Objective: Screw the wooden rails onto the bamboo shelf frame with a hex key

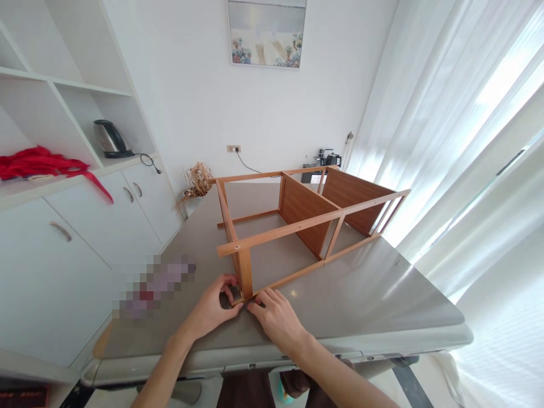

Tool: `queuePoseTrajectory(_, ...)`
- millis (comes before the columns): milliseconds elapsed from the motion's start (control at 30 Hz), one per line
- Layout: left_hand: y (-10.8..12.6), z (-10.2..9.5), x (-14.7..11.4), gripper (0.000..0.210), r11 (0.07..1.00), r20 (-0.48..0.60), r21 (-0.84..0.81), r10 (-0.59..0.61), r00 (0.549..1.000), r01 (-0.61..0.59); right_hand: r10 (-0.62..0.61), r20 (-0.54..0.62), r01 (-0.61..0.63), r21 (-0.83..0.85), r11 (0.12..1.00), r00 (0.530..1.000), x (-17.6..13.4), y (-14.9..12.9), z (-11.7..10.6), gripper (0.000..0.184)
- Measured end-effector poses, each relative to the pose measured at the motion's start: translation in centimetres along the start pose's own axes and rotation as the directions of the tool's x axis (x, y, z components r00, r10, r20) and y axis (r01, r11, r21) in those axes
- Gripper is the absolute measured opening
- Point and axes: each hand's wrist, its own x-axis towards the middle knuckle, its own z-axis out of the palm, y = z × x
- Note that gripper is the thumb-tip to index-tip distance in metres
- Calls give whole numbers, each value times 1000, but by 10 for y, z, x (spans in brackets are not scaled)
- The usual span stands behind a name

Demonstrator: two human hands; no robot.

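Note:
A wooden shelf frame [278, 231] lies on its side on the grey tabletop, with two brown shelf boards set across it. At its near left corner, my left hand [213, 309] grips the end of the lower rail, thumb in front and fingers behind. My right hand [278, 317] is just right of that corner, its curled fingers closed against the same lower rail beside the short upright piece. Both sets of fingertips are close together at the joint. Whether a small part such as a screw is between them cannot be seen.
The grey table [361, 294] spreads under the frame. A blurred-out item [157, 289] lies left of my hands. White cabinets [85, 221] hold a kettle [111, 139] and red cloth [42, 163]. Dried plants [198, 182] stand by the far left edge, with white curtains [433, 113] at right.

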Motion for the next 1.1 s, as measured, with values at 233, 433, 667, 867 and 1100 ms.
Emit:
queuePoseTrajectory(233,-3,4,-1,36,996,-29,94,16,999,-13,-135,86,139,-41,989,987,6,9,-4,4)
queuePoseTrajectory(433,-1,4,-1,35,984,-11,178,-9,1000,11,-105,128,94,89,992,986,-21,27,-42,12)
queuePoseTrajectory(667,0,4,-1,34,964,6,265,-26,1000,23,709,-43,-676,264,688,704,-160,190,-129,40)
queuePoseTrajectory(867,-9,7,-1,35,945,-29,326,-18,999,26,910,-222,-933,1,360,351,-238,305,-155,41)
queuePoseTrajectory(1100,0,6,-1,33,950,-43,306,-55,998,65,874,-132,-883,-6,470,467,-217,333,-134,43)
